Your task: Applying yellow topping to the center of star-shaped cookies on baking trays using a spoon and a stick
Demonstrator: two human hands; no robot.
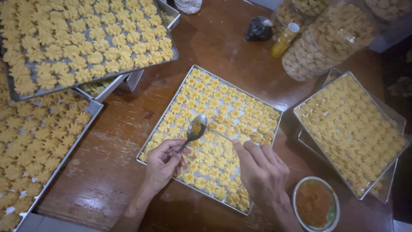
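My left hand [162, 165] grips a jam-loaded metal spoon [195, 129] above the rectangular steel tray of yellow flower cookies [171, 109], keeping filling close; right hand [262, 169] fingers pinch a thin stick [223, 134] dabbing a cookie.

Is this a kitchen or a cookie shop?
Probably a home baking spot: trays of flower-shaped cookies cover a wooden table, with filled jars and a bowl of orange filling.

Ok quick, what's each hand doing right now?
Left hand: closed around the handle of a metal spoon, held over the tray of cookies.
Right hand: fingers pinched on a thin stick whose tip is at the spoon.
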